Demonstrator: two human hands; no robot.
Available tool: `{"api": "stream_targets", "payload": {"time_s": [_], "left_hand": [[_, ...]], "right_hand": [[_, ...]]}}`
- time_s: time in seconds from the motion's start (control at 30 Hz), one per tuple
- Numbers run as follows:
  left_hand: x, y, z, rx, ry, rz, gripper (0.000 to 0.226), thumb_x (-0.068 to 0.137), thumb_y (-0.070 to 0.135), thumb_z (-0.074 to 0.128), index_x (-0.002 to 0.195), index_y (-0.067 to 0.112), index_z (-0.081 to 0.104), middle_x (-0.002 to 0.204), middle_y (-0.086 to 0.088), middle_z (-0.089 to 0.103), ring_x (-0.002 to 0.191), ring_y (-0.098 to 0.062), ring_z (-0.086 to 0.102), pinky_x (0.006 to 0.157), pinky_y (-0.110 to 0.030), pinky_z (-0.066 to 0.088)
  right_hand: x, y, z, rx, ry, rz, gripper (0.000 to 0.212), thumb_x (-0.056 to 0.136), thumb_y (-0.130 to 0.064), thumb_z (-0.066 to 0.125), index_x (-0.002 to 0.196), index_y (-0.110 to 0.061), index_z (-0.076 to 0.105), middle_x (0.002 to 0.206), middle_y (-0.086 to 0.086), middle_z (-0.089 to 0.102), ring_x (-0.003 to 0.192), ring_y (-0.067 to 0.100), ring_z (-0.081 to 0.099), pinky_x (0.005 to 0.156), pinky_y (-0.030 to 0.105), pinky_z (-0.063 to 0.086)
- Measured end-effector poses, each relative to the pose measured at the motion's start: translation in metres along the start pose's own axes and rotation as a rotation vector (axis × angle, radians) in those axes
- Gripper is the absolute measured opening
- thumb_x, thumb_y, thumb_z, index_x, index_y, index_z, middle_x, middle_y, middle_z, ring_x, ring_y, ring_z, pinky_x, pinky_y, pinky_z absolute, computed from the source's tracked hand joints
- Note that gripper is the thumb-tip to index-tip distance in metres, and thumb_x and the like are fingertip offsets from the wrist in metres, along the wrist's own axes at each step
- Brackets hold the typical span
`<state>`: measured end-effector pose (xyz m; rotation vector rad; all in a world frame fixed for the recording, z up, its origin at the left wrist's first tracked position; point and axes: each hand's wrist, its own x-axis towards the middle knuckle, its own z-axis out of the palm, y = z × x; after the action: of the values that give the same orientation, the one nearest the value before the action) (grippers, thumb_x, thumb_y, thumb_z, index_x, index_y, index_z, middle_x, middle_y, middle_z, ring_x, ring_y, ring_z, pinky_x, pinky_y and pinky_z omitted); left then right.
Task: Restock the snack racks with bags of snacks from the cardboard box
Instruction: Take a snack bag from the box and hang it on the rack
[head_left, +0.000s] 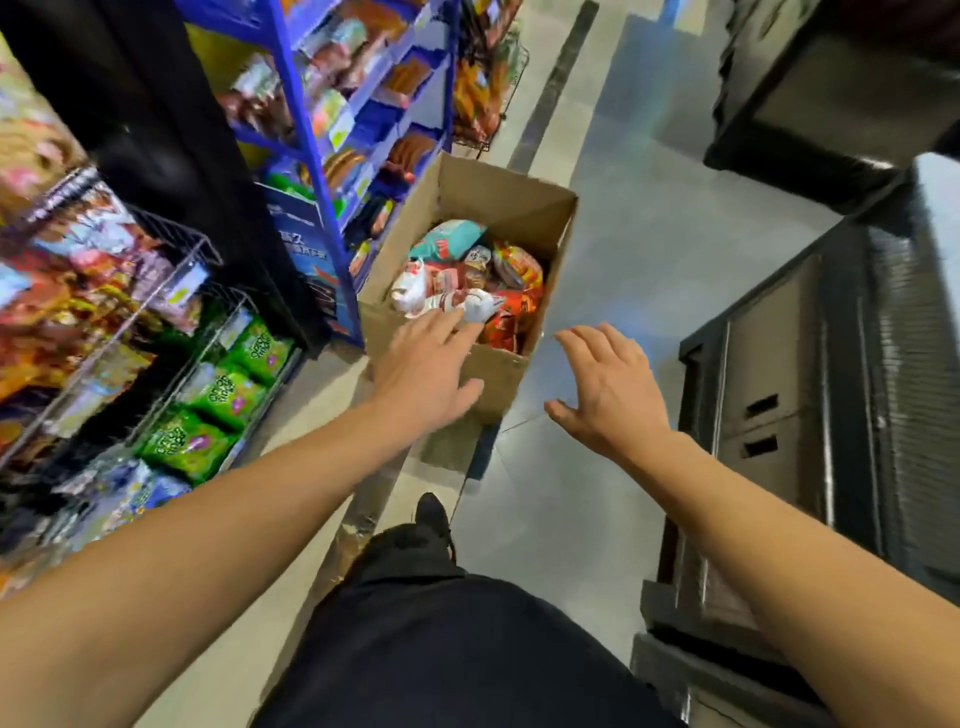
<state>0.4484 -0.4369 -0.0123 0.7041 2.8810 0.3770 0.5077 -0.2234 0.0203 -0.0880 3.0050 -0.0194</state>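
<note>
Far left: wire snack racks (156, 332) hold mixed bags, with green bags (228, 395) filling the lower tier, faces angled up and out, likely so shoppers can read them. Next over, a blue shelving unit (332, 130) carries more packets. The cardboard box (498, 364) sits open on the floor (623, 260) just beside the shelving, close to the racks, probably to keep each carry short. Inside are loose bags of snacks (467, 280): teal, white, red, orange. Left hand (426, 369) reaches over the near rim, fingers straight and spread, tips at a white bag, gripping nothing. Right hand (608, 384) hovers beside the box, fingers spread, empty, probably ready to help lift. Far right: dark cabinets (779, 364).
</note>
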Motion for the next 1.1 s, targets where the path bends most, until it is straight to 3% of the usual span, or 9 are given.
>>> {"api": "stream_targets", "payload": {"time_s": [0.2,0.43,0.6,0.8,0.93,1.1], "left_hand": [[0.114,0.006,-0.005,-0.016,-0.039,0.024,0.069,0.093,0.047,0.056,0.153,0.023,0.033,0.161,-0.004,0.028,0.148,-0.028,0.023,0.121,-0.044,0.022],[0.214,0.013,0.011,-0.039,-0.085,-0.114,0.069,0.091,0.046,0.058,0.152,0.024,0.036,0.158,-0.006,0.034,0.145,-0.030,0.027,0.119,-0.046,0.025],[0.292,0.043,0.028,-0.061,-0.033,-0.312,0.070,0.089,0.051,0.047,0.151,0.020,0.040,0.156,-0.008,0.038,0.143,-0.032,0.032,0.117,-0.048,0.027],[0.361,0.080,0.035,-0.105,0.034,-0.643,0.072,0.088,0.046,0.064,0.151,0.020,0.040,0.154,-0.010,0.041,0.140,-0.033,0.036,0.115,-0.046,0.030],[0.387,0.097,0.031,-0.128,0.075,-0.833,0.070,0.089,0.044,0.064,0.151,0.020,0.041,0.156,-0.010,0.039,0.141,-0.033,0.034,0.117,-0.045,0.026],[0.419,0.089,0.041,-0.196,0.125,-0.951,0.069,0.091,0.044,0.059,0.152,0.020,0.038,0.157,-0.009,0.036,0.143,-0.032,0.031,0.119,-0.047,0.025]], "right_hand": [[0.092,0.063,-0.007,-0.015,-0.044,-0.008,0.078,0.083,-0.047,0.072,0.147,-0.013,0.044,0.148,0.011,0.047,0.141,0.039,0.035,0.116,0.053,0.031],[0.210,0.139,0.011,0.023,-0.087,-0.126,0.078,0.082,-0.045,0.073,0.147,-0.012,0.046,0.150,0.013,0.046,0.141,0.040,0.036,0.116,0.053,0.030],[0.319,0.204,0.018,0.018,-0.126,-0.332,0.084,0.085,-0.052,0.068,0.154,-0.018,0.035,0.158,0.009,0.036,0.148,0.037,0.026,0.120,0.051,0.025],[0.429,0.273,0.007,-0.026,-0.212,-0.623,0.083,0.085,-0.051,0.069,0.153,-0.016,0.036,0.157,0.010,0.038,0.148,0.037,0.024,0.120,0.052,0.023],[0.488,0.282,-0.002,-0.050,-0.237,-0.772,0.083,0.081,-0.052,0.072,0.149,-0.015,0.043,0.153,0.009,0.042,0.144,0.036,0.031,0.119,0.050,0.026],[0.539,0.269,0.002,-0.076,-0.274,-0.912,0.082,0.082,-0.050,0.070,0.150,-0.015,0.040,0.154,0.009,0.040,0.144,0.034,0.031,0.119,0.049,0.025]]}}
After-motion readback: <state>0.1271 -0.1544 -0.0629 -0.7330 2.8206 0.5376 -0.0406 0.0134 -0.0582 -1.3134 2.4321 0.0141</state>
